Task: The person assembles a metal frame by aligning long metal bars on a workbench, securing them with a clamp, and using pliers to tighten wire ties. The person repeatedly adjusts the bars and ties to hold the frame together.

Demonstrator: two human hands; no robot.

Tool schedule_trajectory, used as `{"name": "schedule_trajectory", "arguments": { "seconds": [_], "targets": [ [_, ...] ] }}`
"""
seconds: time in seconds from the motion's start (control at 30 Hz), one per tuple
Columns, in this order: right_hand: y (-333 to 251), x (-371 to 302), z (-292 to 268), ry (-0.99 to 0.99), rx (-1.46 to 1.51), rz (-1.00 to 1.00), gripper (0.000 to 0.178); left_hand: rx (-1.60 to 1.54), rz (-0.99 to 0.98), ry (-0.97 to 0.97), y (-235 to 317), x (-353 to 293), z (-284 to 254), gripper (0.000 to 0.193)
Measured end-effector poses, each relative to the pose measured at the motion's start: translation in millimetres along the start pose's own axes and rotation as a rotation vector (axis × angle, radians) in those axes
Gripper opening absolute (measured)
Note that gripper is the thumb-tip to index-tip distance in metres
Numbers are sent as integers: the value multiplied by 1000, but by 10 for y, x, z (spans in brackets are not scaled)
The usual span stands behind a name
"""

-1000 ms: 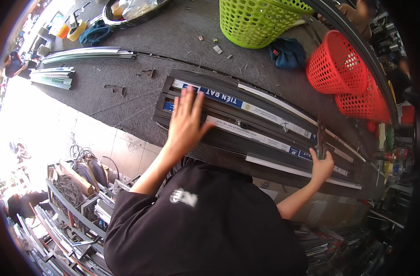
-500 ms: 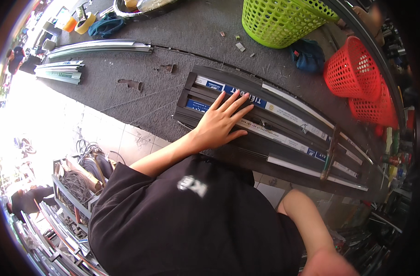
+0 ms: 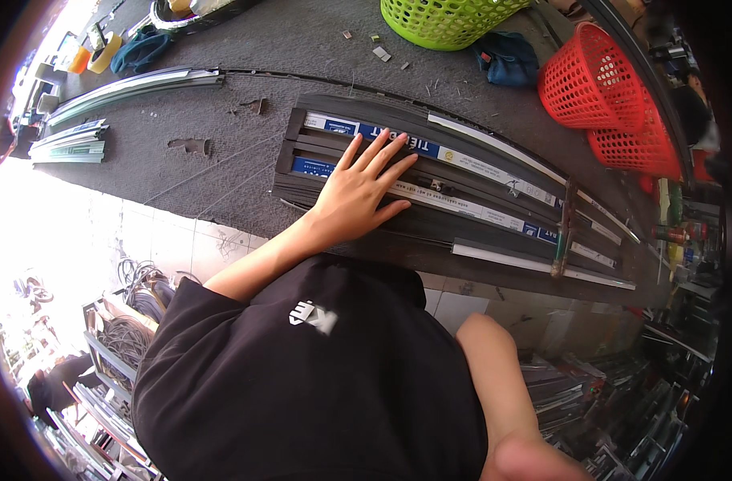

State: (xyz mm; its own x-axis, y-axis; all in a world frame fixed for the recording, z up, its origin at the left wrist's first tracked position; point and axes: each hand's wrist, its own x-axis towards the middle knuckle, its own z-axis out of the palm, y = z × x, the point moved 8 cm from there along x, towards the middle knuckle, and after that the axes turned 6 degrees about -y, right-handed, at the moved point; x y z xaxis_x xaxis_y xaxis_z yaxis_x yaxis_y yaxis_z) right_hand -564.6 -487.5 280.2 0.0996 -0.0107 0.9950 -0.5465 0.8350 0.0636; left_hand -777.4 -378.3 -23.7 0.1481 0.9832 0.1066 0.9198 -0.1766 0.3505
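A bundle of long dark metal profiles (image 3: pixel 494 232) with blue and white label strips lies on the dark grey ground. My left hand (image 3: pixel 362 188) rests flat on its left part, palm down with the fingers spread, and holds nothing. A narrow clamp-like tool (image 3: pixel 565 228) lies across the profiles near their right end. My right forearm runs down to the lower edge, where my right hand (image 3: pixel 534 463) is mostly cut off, so its fingers do not show. My black shirt fills the lower middle.
Two red mesh baskets (image 3: pixel 602 80) stand at the far right, with a green basket (image 3: pixel 446 16) and a blue cloth (image 3: pixel 506 60) near them. Silvery profiles (image 3: pixel 129 84) lie at the far left. Racks with metal stock and wire coils (image 3: pixel 133 321) stand below left.
My right hand has left the clamp at the profiles' right end and drawn back to the lower edge. My left hand has come down flat on the profiles.
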Motion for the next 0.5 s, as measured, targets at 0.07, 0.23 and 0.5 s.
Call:
{"name": "schedule_trajectory", "arguments": {
  "seconds": [0.07,0.23,0.5],
  "targets": [
    [23,-133,-189,81,46,-133,31,-20,-3,-7,1,16,-32,67],
    [1804,-1175,-1167,21,-647,824,39,-169,-92,114,-191,301,-204,56],
    [2788,-3260,-1522,-694,-596,1592,30,35,-128,192,-295,476,-48,62]
  ]
}}
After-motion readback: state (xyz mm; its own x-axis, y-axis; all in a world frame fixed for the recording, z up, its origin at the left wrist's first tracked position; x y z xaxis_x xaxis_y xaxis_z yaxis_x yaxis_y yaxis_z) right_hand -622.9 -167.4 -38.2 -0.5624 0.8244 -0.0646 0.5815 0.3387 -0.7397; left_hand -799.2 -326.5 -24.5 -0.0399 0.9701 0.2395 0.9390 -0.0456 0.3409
